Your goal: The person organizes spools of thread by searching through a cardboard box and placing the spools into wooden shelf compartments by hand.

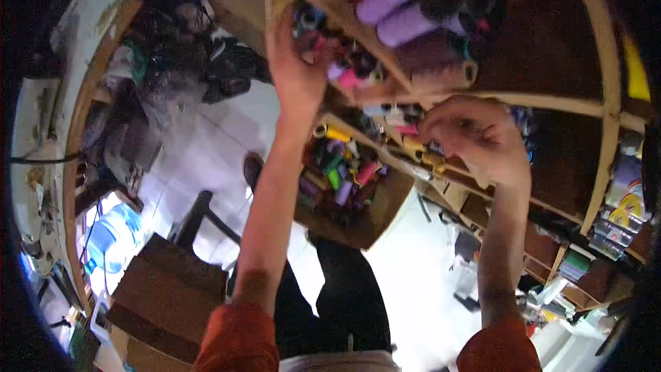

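Note:
My left hand (296,72) reaches up to a wooden shelf compartment of small thread spools (354,72) in pink, purple and dark colours. Its fingers point upward with the thumb apart, and I see nothing held in them. My right hand (478,139) is at the shelf's front edge, beside a lower compartment of spools (399,114). Its fingers are curled inward and blurred; whatever is in them, if anything, is hidden. Larger lilac thread cones (406,24) lie in the compartment above. Below my hands, a cardboard box (389,210) holds loose spools of many colours.
Wooden shelf dividers (551,101) frame the compartments. A closed cardboard box (169,289) stands at the lower left, near a blue water jug (113,234). Bundled dark plastic bags (172,89) fill the upper left. Clear bottles (617,231) are at the far right.

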`<state>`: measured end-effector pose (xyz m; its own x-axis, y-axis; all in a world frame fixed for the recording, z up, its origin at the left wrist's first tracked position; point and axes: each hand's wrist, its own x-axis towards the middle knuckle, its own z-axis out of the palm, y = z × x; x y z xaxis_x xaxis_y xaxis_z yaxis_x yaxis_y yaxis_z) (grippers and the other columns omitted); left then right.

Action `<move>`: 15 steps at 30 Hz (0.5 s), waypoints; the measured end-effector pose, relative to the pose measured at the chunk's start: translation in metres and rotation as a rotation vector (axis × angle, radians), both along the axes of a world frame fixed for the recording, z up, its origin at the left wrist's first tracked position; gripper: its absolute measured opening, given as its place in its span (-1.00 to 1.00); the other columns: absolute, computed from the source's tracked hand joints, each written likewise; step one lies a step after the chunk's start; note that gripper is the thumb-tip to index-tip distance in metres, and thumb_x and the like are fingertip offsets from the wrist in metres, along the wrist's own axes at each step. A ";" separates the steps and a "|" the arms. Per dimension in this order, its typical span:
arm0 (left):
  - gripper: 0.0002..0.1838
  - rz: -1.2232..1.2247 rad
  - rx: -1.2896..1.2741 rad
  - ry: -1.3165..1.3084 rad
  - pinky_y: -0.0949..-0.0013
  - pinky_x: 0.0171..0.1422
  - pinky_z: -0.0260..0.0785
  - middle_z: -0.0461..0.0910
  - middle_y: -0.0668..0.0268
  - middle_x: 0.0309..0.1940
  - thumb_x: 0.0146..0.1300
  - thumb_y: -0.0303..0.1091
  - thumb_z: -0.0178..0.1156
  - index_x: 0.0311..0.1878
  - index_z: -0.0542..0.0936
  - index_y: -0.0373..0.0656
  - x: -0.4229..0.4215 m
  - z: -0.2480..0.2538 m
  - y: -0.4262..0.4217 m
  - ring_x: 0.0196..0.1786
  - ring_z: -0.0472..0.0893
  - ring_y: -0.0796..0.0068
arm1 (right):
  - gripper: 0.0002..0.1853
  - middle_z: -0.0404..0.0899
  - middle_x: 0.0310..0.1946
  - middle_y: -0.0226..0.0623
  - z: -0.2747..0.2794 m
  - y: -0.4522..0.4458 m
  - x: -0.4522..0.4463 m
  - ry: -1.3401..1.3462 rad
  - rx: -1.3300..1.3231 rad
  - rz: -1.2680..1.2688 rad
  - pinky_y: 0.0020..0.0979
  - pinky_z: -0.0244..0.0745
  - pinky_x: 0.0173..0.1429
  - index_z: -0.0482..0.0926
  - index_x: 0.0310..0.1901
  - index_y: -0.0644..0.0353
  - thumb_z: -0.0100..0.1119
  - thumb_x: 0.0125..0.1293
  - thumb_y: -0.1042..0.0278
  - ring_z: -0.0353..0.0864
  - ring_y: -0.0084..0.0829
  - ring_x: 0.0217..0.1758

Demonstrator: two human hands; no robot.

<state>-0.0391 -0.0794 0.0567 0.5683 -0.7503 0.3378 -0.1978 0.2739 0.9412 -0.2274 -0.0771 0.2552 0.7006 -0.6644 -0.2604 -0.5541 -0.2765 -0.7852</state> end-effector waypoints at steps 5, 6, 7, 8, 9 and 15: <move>-0.73 -0.129 0.438 -0.118 0.41 -0.33 0.44 0.57 0.29 -0.47 0.04 -0.56 0.22 -0.13 0.54 -0.20 -0.028 -0.068 0.123 -0.39 0.60 0.46 | -0.76 0.61 -0.36 -0.34 -0.200 0.109 -0.127 0.249 0.686 -0.321 -0.52 0.49 -0.26 0.56 -0.13 0.21 0.15 0.24 0.28 0.57 -0.58 -0.31; -0.76 -0.187 0.519 -0.316 0.34 -0.35 0.44 0.58 0.28 -0.55 0.07 -0.40 0.23 -0.14 0.55 -0.16 -0.041 -0.099 0.143 -0.46 0.61 0.36 | -0.75 0.61 -0.32 -0.30 -0.245 0.132 -0.153 0.339 0.738 -0.388 -0.47 0.51 -0.23 0.52 -0.09 0.26 0.12 0.26 0.32 0.57 -0.53 -0.25; -0.71 -0.378 0.756 -0.264 0.21 -0.22 0.45 0.60 0.15 -0.43 0.09 -0.24 0.23 -0.13 0.55 -0.14 -0.054 -0.121 0.160 -0.32 0.63 0.22 | -0.71 0.60 -0.30 -0.29 -0.284 0.150 -0.169 0.431 0.747 -0.476 -0.45 0.52 -0.24 0.50 -0.07 0.25 0.16 0.24 0.28 0.57 -0.53 -0.24; -0.65 -0.487 0.808 -0.386 0.17 -0.13 0.43 0.58 0.07 -0.30 0.10 -0.22 0.22 -0.08 0.52 -0.17 -0.067 -0.171 0.182 -0.19 0.60 0.16 | -0.66 0.60 -0.28 -0.28 -0.322 0.175 -0.186 0.530 0.765 -0.569 -0.43 0.53 -0.25 0.49 -0.04 0.24 0.19 0.21 0.24 0.57 -0.53 -0.23; -0.60 -0.592 0.852 -0.506 0.12 -0.04 0.41 0.56 -0.01 -0.17 0.10 -0.19 0.21 -0.03 0.49 -0.20 -0.079 -0.224 0.202 -0.07 0.56 0.09 | -0.61 0.59 -0.26 -0.27 -0.381 0.212 -0.217 0.284 0.884 -0.766 -0.42 0.52 -0.26 0.48 -0.04 0.23 0.24 0.16 0.20 0.56 -0.52 -0.24; -0.18 -0.549 1.021 -0.547 0.04 0.28 0.18 0.27 -0.12 0.16 0.02 -0.07 0.28 0.26 0.18 -0.33 -0.129 -0.329 0.221 0.17 0.34 -0.15 | -0.18 0.45 0.05 -0.13 -0.566 0.271 -0.240 0.111 0.243 -0.964 -0.29 0.29 0.21 0.28 0.21 0.11 0.38 -0.08 -0.03 0.41 -0.20 0.12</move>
